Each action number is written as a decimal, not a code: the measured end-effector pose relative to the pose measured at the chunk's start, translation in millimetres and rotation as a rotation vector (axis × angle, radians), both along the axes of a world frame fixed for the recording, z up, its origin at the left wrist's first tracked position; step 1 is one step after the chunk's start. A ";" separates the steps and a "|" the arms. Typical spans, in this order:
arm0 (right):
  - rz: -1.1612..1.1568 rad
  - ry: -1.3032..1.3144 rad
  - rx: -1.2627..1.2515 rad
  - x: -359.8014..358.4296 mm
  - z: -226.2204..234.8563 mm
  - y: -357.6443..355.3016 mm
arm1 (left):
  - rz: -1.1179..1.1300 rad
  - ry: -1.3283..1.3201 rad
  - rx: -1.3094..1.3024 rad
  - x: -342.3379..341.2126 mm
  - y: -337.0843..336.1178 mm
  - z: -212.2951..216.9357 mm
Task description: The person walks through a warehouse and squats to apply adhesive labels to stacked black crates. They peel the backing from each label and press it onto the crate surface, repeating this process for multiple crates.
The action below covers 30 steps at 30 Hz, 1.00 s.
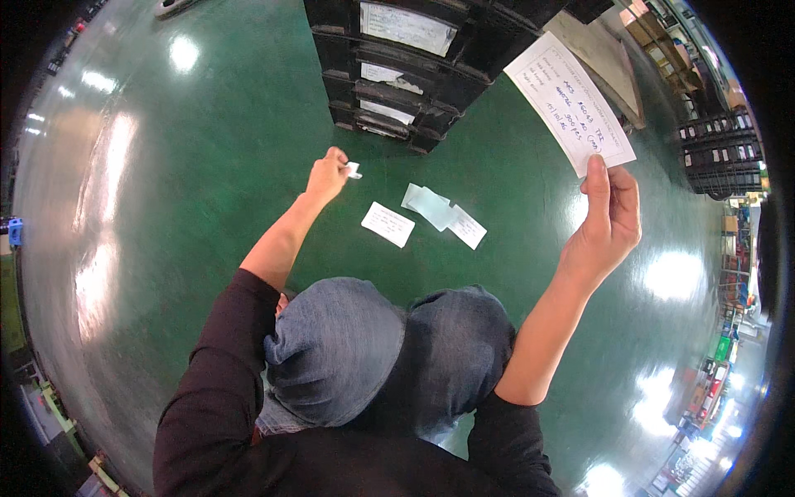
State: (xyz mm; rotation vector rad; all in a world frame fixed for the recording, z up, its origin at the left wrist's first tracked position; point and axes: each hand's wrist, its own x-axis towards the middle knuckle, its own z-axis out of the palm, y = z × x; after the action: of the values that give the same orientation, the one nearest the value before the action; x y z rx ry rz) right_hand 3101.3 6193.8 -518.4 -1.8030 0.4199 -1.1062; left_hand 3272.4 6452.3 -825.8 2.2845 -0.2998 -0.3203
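Note:
My right hand (607, 211), raised at the right, pinches the lower edge of a white paper label (571, 103) with handwriting on it. Out to the left, my left hand (329, 176) is closed on a small white piece of paper (354, 171), mostly hidden by the fingers. On the green floor ahead of my knees lie a white label (387, 224), some pale blue-green paper slips (430, 207) that overlap, and another white label (468, 227) touching them. Both hands are apart from these papers.
A stack of black plastic crates (397, 79) with papers on their sides stands just ahead. Behind the raised label is a grey flat board (609, 62). More black crates (719, 157) and loaded shelves line the far right.

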 end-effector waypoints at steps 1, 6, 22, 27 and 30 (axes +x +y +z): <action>-0.002 0.017 -0.001 -0.2 -0.9 0.7 | -0.052 0.000 0.041 2.3 11.5 -17.8; 0.055 0.106 -0.039 2.6 3.3 3.8 | -0.142 -0.206 0.366 -15.5 35.1 -6.7; 0.365 0.183 -0.111 78.5 39.7 29.1 | -0.144 -0.246 -0.608 23.3 -16.6 339.4; 0.311 0.085 -0.141 122.3 37.0 27.9 | -0.006 -0.514 -0.627 45.6 -28.9 336.7; 0.218 0.016 -0.186 144.6 34.7 31.1 | 0.066 -0.607 -0.642 54.7 -37.1 335.2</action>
State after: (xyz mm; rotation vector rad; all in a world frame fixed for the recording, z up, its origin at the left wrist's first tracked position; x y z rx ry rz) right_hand 3245.9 6224.9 -483.7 -1.9681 0.1279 -1.0054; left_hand 3327.1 6415.2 -490.6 1.6920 -0.5398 0.4621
